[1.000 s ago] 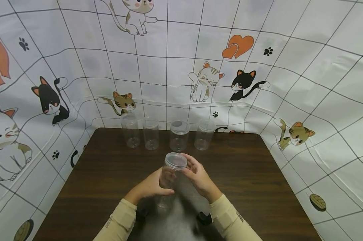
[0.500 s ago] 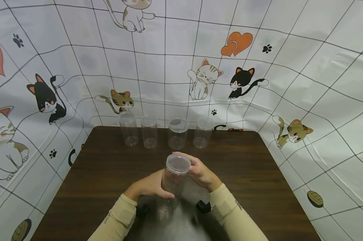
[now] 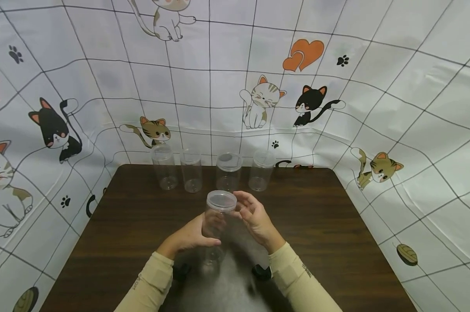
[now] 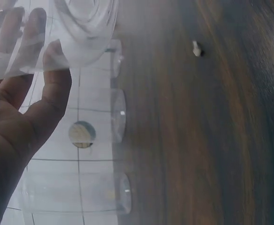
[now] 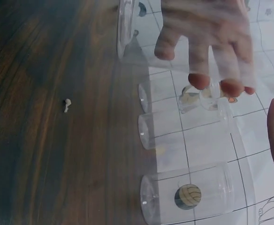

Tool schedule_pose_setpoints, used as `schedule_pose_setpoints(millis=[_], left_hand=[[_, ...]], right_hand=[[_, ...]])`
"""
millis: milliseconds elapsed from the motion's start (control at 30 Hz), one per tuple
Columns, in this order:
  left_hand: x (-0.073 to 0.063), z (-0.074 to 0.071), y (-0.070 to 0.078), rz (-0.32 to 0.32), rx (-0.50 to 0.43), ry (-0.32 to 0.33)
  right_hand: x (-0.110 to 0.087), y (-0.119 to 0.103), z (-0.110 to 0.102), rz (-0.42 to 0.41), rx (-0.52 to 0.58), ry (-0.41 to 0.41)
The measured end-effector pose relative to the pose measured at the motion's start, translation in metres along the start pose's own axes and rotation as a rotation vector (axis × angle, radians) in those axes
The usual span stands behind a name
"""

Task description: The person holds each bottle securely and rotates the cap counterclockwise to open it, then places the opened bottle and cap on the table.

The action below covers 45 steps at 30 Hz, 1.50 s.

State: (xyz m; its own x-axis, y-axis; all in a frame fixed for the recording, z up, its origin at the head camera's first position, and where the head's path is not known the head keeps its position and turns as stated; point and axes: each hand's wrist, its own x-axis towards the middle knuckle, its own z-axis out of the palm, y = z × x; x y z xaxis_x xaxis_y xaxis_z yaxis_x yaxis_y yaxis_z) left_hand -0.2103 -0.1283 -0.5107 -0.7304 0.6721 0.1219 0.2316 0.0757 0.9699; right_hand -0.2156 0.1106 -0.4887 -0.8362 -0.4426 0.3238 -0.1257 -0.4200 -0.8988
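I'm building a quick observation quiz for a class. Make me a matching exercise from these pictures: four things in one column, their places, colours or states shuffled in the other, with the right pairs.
Things
1. left hand
2. right hand
3. hearts
4. four other jars

Places, colours or states
A. orange
B. by the lid of the held jar
C. in a row near the far edge of the table
D. gripping the held jar's body

Pairs: 1-D, 2-B, 3-A, 4-C
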Motion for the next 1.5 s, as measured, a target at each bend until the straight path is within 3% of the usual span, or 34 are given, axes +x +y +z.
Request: schedule_pose_setpoints(millis=[200,433,633,767,933,1100,1333,1500], left_hand=[[0.001,0.0,0.0,-0.021,0.022,0.008],[0.004,0.004,0.001,-0.02,0.05,-0.016],[0.006,0.003,0.004,-0.01,0.051,-0.1],[0.008,0.003,0.008,-0.011,-0.009,-0.188],[0.011,0.001,0.013,0.033,-0.033,-0.214],[0.008,-0.004,0.01,0.034,-0.008,-0.153],[0.0,-0.008,0.002,0.03,0.008,-0.058],[-0.002,-0.008,0.004,0.007,0.045,-0.03]], right_hand=[[-0.004,-0.004,0.005,0.008,-0.128,0.043],[-0.004,-0.009,0.004,0.043,-0.154,0.03],[0.003,-0.015,-0.01,0.068,-0.061,-0.209],[0.011,-0.017,-0.02,0.073,0.0,-0.376],[0.016,-0.02,-0.022,0.093,0.053,-0.452],[0.012,-0.02,-0.02,0.081,0.083,-0.379],[0.002,-0.014,-0.001,-0.016,-0.167,-0.138],[-0.001,-0.011,0.012,-0.063,-0.244,-0.072]])
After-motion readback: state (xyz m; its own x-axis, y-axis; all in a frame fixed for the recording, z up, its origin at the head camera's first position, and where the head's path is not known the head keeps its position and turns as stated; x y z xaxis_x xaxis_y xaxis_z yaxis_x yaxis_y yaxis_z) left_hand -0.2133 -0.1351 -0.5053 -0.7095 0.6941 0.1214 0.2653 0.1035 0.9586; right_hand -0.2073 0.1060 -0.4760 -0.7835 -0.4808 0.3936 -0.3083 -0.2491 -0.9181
